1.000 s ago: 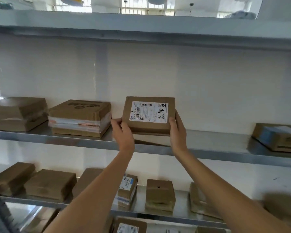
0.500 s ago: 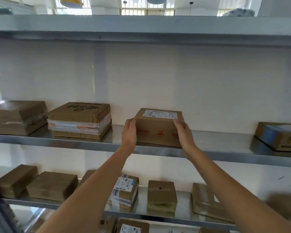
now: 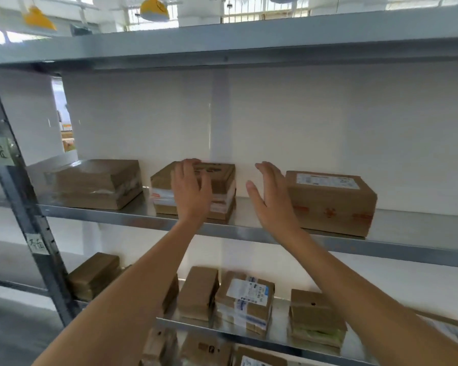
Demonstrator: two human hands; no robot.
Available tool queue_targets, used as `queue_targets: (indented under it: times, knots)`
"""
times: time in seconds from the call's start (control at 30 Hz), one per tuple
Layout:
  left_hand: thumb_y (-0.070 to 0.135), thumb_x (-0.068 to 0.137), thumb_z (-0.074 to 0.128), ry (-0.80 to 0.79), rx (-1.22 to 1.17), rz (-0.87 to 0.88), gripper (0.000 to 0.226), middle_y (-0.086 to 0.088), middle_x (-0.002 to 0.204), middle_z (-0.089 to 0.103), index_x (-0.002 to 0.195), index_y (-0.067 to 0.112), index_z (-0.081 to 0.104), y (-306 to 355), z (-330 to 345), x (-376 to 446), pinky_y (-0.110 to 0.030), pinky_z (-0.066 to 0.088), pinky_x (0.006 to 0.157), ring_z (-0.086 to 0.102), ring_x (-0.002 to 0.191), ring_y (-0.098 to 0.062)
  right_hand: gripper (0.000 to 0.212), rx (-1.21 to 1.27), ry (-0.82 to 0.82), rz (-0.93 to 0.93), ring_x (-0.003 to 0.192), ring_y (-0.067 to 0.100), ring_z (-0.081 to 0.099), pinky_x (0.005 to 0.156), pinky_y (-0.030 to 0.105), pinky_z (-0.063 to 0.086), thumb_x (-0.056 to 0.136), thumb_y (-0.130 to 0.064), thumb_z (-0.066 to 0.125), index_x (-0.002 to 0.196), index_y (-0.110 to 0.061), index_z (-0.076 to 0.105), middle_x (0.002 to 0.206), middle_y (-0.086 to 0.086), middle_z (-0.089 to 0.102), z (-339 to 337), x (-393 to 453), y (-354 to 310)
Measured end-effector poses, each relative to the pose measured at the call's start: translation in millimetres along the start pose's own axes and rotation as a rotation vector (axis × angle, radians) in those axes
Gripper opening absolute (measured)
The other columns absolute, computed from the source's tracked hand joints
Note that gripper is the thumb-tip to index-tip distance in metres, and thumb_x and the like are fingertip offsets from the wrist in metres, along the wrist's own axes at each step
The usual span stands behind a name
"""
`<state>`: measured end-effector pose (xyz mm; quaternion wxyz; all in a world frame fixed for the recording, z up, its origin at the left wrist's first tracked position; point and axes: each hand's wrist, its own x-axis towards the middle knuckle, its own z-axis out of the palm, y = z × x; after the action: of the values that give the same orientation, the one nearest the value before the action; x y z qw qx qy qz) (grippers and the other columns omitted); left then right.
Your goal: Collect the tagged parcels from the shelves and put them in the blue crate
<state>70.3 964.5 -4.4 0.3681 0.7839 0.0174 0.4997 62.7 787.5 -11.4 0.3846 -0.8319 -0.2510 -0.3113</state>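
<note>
A brown cardboard parcel with a white label on top point(image 3: 331, 203) lies flat on the middle metal shelf point(image 3: 275, 235), to the right of my hands. My right hand point(image 3: 271, 199) hovers with spread, straight fingers just left of it, holding nothing. My left hand point(image 3: 192, 191) is raised in front of a taped brown parcel with dark print on its lid point(image 3: 220, 178), fingers spread over its front; whether they touch it is unclear. A third, film-wrapped brown parcel point(image 3: 95, 183) sits farther left on the same shelf. No blue crate shows in this view.
The lower shelf point(image 3: 249, 336) carries several small brown parcels, one with a white and blue label point(image 3: 246, 299). A grey upright post with paper notes point(image 3: 19, 196) stands at the left. The top shelf point(image 3: 249, 46) runs overhead; a white back panel closes the rack.
The labelled parcel went from tilted up in both hands to lying flat on the shelf. Both hands let go of it and moved left toward the printed parcel; the view swung left.
</note>
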Motion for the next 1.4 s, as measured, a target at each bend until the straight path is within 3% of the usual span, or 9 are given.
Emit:
queue_targets:
  times: [0.13,0.3,0.47,0.67,0.83,0.93,1.13,1.3,1.4]
  knots:
    - [0.018,0.086,0.043,0.120,0.125,-0.015,0.035,-0.007,0.122,0.049,0.120,0.013,0.049,-63.2,-34.3,31.7,-0.040,0.032,0.099,0.044,0.113,-0.025,0.061,0.227,-0.070,0.285,0.144,0.018,0.028,0.111,0.022,0.023,0.100,-0.043,0.043,0.152,-0.016,0.024,0.157,0.004,0.025,69.7,8.1,-23.7]
    - [0.026,0.101,0.035,-0.169,-0.306,-0.335,0.036,-0.004,0.136,0.043,0.136,0.017,0.040,-124.0,-59.0,44.5,-0.035,0.038,0.104,0.043,0.123,-0.020,0.063,0.444,0.064,0.617,0.118,0.018,0.051,0.091,0.020,0.039,0.098,-0.050,0.044,0.146,-0.012,0.030,0.142,0.009,0.046,124.1,13.4,-41.0]
    - [0.034,0.105,0.026,-0.470,-0.475,-0.516,0.035,-0.001,0.111,0.049,0.128,0.018,0.048,-134.1,-73.9,34.5,-0.027,0.033,0.087,0.045,0.103,-0.016,0.059,0.369,0.032,0.631,0.108,0.017,0.052,0.091,0.026,0.042,0.099,-0.054,0.036,0.144,-0.017,0.028,0.133,0.005,0.051,134.0,14.3,-51.1]
    - [0.040,0.103,0.032,-0.511,-0.613,-0.633,0.027,-0.002,0.110,0.055,0.098,0.029,0.056,-138.3,-79.6,40.8,-0.031,0.042,0.090,0.051,0.107,-0.021,0.057,0.409,0.020,0.703,0.114,0.020,0.053,0.092,0.028,0.040,0.099,-0.056,0.035,0.140,-0.016,0.034,0.129,0.005,0.053,120.5,17.0,-57.7]
    - [0.025,0.101,0.035,-0.451,-0.693,-0.652,0.031,0.005,0.093,0.064,0.087,0.029,0.062,-121.9,-91.7,61.5,-0.033,0.040,0.090,0.055,0.093,-0.015,0.053,0.494,0.168,0.685,0.103,0.014,0.060,0.092,0.027,0.045,0.100,-0.057,0.031,0.121,-0.018,0.060,0.118,0.002,0.064,90.1,31.7,-75.4]
    - [0.026,0.100,0.036,-0.402,-0.699,-0.680,0.032,0.002,0.103,0.064,0.082,0.029,0.062,-110.8,-98.6,75.9,-0.036,0.034,0.099,0.052,0.102,-0.013,0.054,0.539,0.214,0.659,0.096,0.011,0.064,0.080,0.024,0.048,0.100,-0.057,0.029,0.116,-0.019,0.065,0.106,0.002,0.069,72.1,38.1,-84.7]
    - [0.030,0.102,0.028,-0.470,-0.827,-0.720,0.039,0.004,0.098,0.066,0.107,0.017,0.064,-100.1,-101.2,83.2,-0.038,0.047,0.086,0.058,0.103,-0.015,0.040,0.568,0.231,0.673,0.081,0.006,0.065,0.070,0.024,0.048,0.101,-0.053,0.034,0.093,-0.030,0.066,0.089,-0.007,0.070,62.4,42.6,-93.5]
    - [0.036,0.103,0.028,-0.481,-0.834,-0.723,0.042,0.002,0.106,0.066,0.119,0.014,0.060,-98.5,-101.3,81.1,-0.034,0.050,0.080,0.057,0.116,-0.021,0.030,0.572,0.210,0.692,0.087,0.006,0.064,0.073,0.025,0.049,0.101,-0.041,0.043,0.113,-0.025,0.065,0.097,-0.009,0.069,60.5,38.5,-95.7]
    - [0.060,0.096,0.032,-0.550,-0.911,-0.764,0.057,0.000,0.117,0.063,0.132,0.020,0.051,-94.5,-99.0,75.5,-0.040,0.051,0.083,0.058,0.114,-0.025,0.027,0.559,0.244,0.610,0.095,0.010,0.063,0.076,0.023,0.048,0.098,-0.029,0.052,0.122,-0.018,0.059,0.108,-0.003,0.067,57.5,37.4,-90.9]
